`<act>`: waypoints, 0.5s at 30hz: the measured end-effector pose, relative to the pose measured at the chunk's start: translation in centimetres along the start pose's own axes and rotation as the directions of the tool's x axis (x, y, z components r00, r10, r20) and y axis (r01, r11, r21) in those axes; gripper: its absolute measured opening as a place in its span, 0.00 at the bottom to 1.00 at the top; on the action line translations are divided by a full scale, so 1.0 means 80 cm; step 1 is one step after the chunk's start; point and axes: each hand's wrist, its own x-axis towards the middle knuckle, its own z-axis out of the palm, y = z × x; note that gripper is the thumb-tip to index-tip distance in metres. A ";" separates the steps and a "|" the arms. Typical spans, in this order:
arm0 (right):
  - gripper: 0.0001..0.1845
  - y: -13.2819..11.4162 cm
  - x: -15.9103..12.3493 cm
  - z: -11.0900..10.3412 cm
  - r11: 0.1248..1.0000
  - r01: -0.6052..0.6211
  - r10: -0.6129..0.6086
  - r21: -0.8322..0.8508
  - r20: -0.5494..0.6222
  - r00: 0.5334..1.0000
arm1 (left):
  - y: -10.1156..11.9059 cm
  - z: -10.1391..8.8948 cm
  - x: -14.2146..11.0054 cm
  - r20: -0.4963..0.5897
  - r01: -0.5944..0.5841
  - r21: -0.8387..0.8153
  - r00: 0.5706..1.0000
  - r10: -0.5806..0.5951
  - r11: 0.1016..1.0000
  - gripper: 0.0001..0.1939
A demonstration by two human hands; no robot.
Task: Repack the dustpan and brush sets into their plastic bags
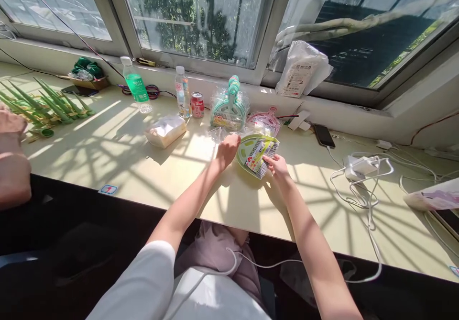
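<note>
A yellow-green dustpan and brush set (253, 153) with a printed label is held tilted just above the table. My left hand (228, 150) is closed on its left side, near clear plastic film. With thumb and fingers, my right hand (277, 166) grips the right edge, by the brush bristles. Just behind stands a stack of green dustpan sets (231, 107), seemingly in clear wrapping. Beside it lies a pink dustpan set (267, 120), partly hidden by the yellow-green one.
Left of my hands are a tissue pack (166, 131), a red can (197, 105) and two bottles. A phone (324, 136), a power strip (362, 167) and loose cables lie to the right. Another person's arm (13, 162) rests at far left, near green pointed stalks (50, 102).
</note>
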 end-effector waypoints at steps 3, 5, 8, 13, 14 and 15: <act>0.23 0.002 0.007 -0.003 0.990 0.081 -0.064 0.111 -0.155 0.986 | -0.005 0.006 0.000 -0.076 0.060 -0.237 0.994 -0.080 0.970 0.17; 0.22 0.003 0.011 -0.008 0.974 0.152 -0.109 0.170 -0.237 0.965 | -0.011 0.008 0.002 -0.102 0.080 -0.406 0.986 -0.132 0.910 0.20; 0.22 0.004 0.011 -0.013 0.960 0.205 -0.153 0.189 -0.258 0.954 | -0.017 0.007 0.004 -0.083 0.108 -0.508 0.981 -0.173 0.855 0.21; 0.25 0.010 0.000 0.007 0.985 0.131 -0.112 0.117 -0.157 0.981 | -0.008 0.008 0.000 -0.052 0.025 -0.452 0.997 -0.054 0.892 0.19; 0.26 0.012 -0.002 0.013 0.988 0.107 -0.093 0.108 -0.126 0.988 | -0.004 0.009 -0.002 -0.049 -0.014 -0.450 0.999 -0.009 0.893 0.18; 0.27 0.013 -0.005 0.019 0.991 0.088 -0.078 0.104 -0.096 0.992 | 0.000 0.011 -0.004 -0.046 -0.050 -0.453 0.998 0.033 0.890 0.17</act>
